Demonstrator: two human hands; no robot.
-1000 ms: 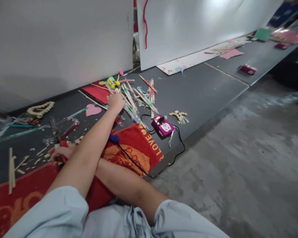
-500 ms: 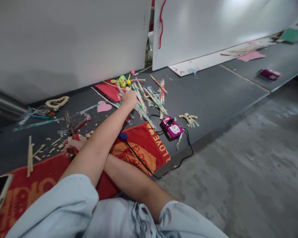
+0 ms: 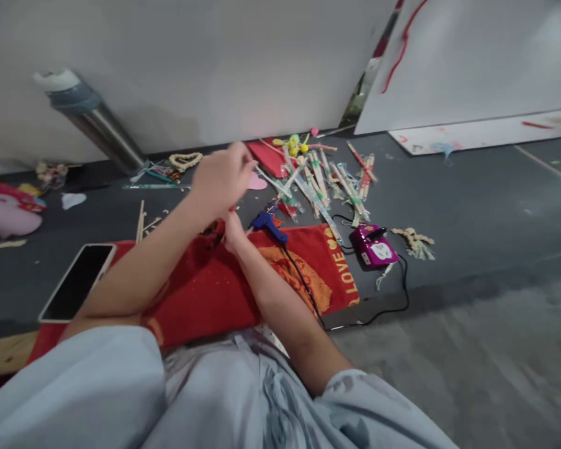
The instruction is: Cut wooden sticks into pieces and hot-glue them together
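My left hand [image 3: 224, 178] is raised over the table, its fingers pinched together. What they hold, if anything, is hidden by the hand and blur. Just below it, my right hand [image 3: 234, 232] is closed around red-handled pliers [image 3: 216, 234], partly hidden and blurred, above the red towel [image 3: 201, 299]. A blue glue gun [image 3: 268, 224] lies at the towel's edge, right of my right hand. Beyond it are several wrapped chopsticks [image 3: 318, 178] in a loose pile. Loose pale sticks [image 3: 141, 221] lie left of my hands.
A phone [image 3: 77, 284] lies at left on the towel's edge. A steel bottle [image 3: 98, 125] stands against the white panel [image 3: 243, 68]. A purple box [image 3: 375, 247] sits at right, its black cord [image 3: 404, 290] looping over the table edge. A woven stick figure [image 3: 415, 242] lies beside it.
My left hand has drawn back from the chopstick pile. My right hand with the pliers has moved rightward, so my forearms no longer cross. The view has turned left.
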